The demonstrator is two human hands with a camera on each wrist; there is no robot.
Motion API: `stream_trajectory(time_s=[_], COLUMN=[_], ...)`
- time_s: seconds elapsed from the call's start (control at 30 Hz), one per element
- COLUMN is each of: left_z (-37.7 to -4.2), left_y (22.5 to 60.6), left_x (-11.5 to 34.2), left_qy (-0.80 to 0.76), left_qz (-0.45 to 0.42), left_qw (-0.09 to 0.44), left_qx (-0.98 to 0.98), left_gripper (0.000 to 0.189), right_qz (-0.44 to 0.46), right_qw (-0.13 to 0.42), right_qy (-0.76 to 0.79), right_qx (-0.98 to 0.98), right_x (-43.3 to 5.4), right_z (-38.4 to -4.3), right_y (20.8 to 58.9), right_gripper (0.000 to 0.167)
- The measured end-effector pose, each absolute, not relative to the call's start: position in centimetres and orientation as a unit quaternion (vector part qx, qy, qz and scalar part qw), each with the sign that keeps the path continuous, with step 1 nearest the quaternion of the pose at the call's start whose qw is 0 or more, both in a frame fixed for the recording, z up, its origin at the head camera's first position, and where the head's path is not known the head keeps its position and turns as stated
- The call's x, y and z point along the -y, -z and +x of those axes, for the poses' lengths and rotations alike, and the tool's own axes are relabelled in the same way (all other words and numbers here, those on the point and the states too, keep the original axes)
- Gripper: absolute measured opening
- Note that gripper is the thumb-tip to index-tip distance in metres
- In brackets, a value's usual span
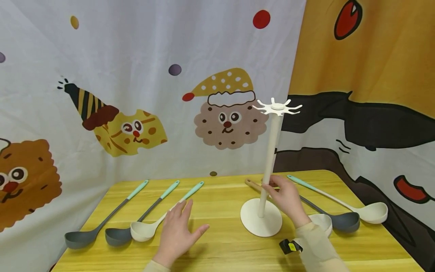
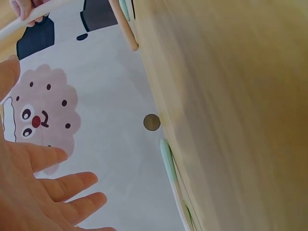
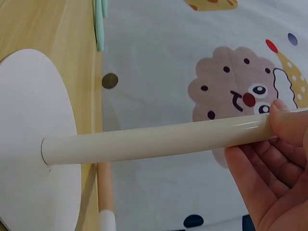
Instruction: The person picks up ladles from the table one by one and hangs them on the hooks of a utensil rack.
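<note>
My right hand grips the pole of a white utensil stand between thumb and fingers, below its ring of hooks. In the right wrist view, the thumb lies on one side of the pole and the fingers on the other. The hooks hold nothing. My left hand is spread with nothing in it, its fingertips overlapping the handle of a white ladle in the head view. The left wrist view shows the same spread fingers.
Left on the wooden table lie two grey ladles with mint handles. On the right are a tan-handled white ladle, a grey ladle and a mint-handled white one. A patterned curtain hangs behind.
</note>
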State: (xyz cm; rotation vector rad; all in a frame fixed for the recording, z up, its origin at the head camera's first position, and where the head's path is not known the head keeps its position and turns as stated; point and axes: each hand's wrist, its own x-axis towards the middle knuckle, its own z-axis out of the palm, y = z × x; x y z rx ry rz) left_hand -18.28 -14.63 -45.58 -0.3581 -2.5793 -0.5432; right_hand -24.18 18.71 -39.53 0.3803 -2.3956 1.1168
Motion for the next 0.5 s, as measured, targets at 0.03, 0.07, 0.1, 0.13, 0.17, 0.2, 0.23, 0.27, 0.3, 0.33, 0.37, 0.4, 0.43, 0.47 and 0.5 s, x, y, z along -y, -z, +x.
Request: stream_trajectory(time_s=[0.03,0.07,0.1,0.13,0.17,0.2,0.23,0.27,0.3,0.33,0.37,0.4,0.43,0.47,0.5], left_z=[-18.3,-18.3,-18.3,-18.4,-18.4,-18.4,-18.5,-18.6,-18.7,-18.8,-18.9,-19.0,-19.1,-19.2,-19.2], left_y=[45.6,45.6,45.5,45.4,45.4,45.3,45.2,45.2,45.1,45.0,44.9,44.8,44.8,44.7,44.7], left_x=[14.6,14.6,14.6,14.5,14.5,14.4,14.4,14.3,14.3,14.3,14.2,14.2,14.2,14.2,14.2], left_qy=[0.198,0.198,0.2,0.2,0.201,0.201,0.202,0.203,0.205,0.206,0.207,0.208,0.21,0.211,0.213], left_qz=[-0.131,-0.131,-0.132,-0.133,-0.134,-0.134,-0.135,-0.137,-0.139,-0.14,-0.141,-0.142,-0.144,-0.144,-0.144], left_qw=[0.238,0.238,0.237,0.236,0.235,0.235,0.235,0.236,0.237,0.239,0.242,0.244,0.247,0.25,0.252], left_qx=[0.942,0.942,0.941,0.942,0.942,0.941,0.941,0.94,0.939,0.939,0.937,0.936,0.935,0.934,0.933], left_gripper=[0.087,0.087,0.087,0.087,0.087,0.088,0.088,0.088,0.088,0.088,0.088,0.088,0.088,0.087,0.087], right_qz=[0.141,0.144,0.148,0.151,0.153,0.156,0.158,0.161,0.163,0.165,0.167,0.17,0.173,0.176,0.179], right_qw=[0.234,0.235,0.236,0.235,0.234,0.233,0.231,0.229,0.227,0.225,0.222,0.221,0.219,0.218,0.217], right_qy=[-0.408,-0.408,-0.41,-0.412,-0.414,-0.416,-0.419,-0.422,-0.424,-0.426,-0.429,-0.432,-0.436,-0.44,-0.443], right_qx=[0.871,0.87,0.869,0.867,0.866,0.865,0.864,0.862,0.862,0.861,0.86,0.858,0.855,0.853,0.851], right_x=[-18.4,-18.2,-17.9,-17.5,-17.2,-16.8,-16.5,-16.0,-15.6,-15.2,-14.8,-14.3,-13.9,-13.4,-13.0], right_z=[-24.2,-24.2,-24.2,-24.2,-24.2,-24.2,-24.2,-24.2,-24.2,-24.1,-24.1,-24.0,-24.0,-24.0,-24.0], right_y=[39.6,39.6,39.6,39.6,39.7,39.7,39.7,39.7,39.7,39.7,39.7,39.6,39.5,39.5,39.4], right_gripper=[0.016,0.016,0.016,0.017,0.018,0.018,0.019,0.02,0.02,0.02,0.02,0.019,0.019,0.018,0.018])
